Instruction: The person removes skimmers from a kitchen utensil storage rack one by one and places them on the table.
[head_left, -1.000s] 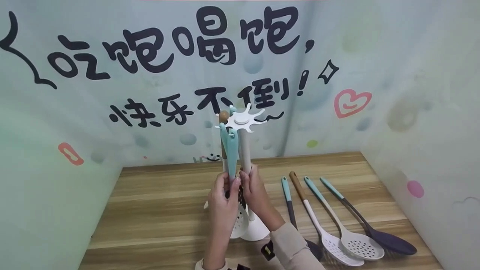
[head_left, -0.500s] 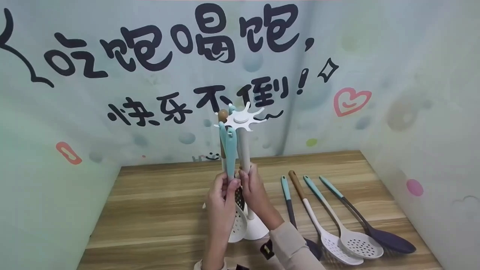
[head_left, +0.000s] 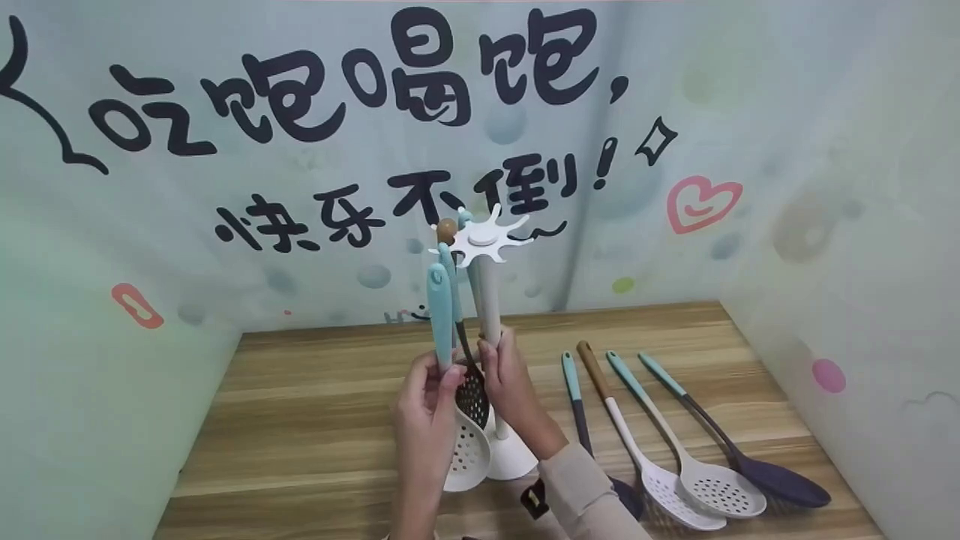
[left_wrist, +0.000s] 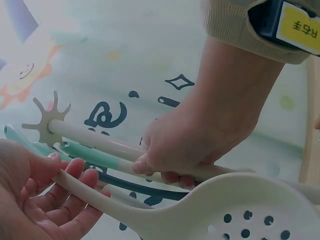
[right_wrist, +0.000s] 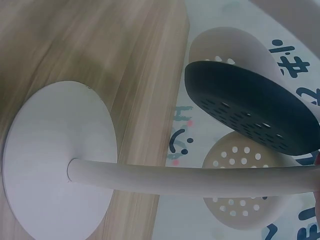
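Note:
My left hand (head_left: 426, 420) pinches a cream skimmer (head_left: 469, 456) with a mint handle, just below that handle. Its perforated head points down, and its handle top is left of the hook rack. In the left wrist view the fingers and thumb meet at its shaft. My right hand (head_left: 517, 384) grips the pole of the white utensil stand (head_left: 484, 238), which stands upright on its round base (right_wrist: 55, 200). Hanging from the rack are a dark skimmer (right_wrist: 250, 107) with a mint handle, a brown-handled utensil (head_left: 447, 231) and another mint-handled one, largely hidden behind the pole.
Right of the stand, on the wooden table (head_left: 300, 427), lie a white skimmer (head_left: 679, 499) with a brown handle, a cream skimmer (head_left: 724, 491), a dark spoon (head_left: 784, 480) and a mint-handled dark utensil (head_left: 579, 409) partly behind my sleeve. Printed curtain walls enclose the table.
My left hand has shifted left, carrying the cream skimmer away from the rack, so more of the dark skimmer shows. The right hand has stayed on the pole.

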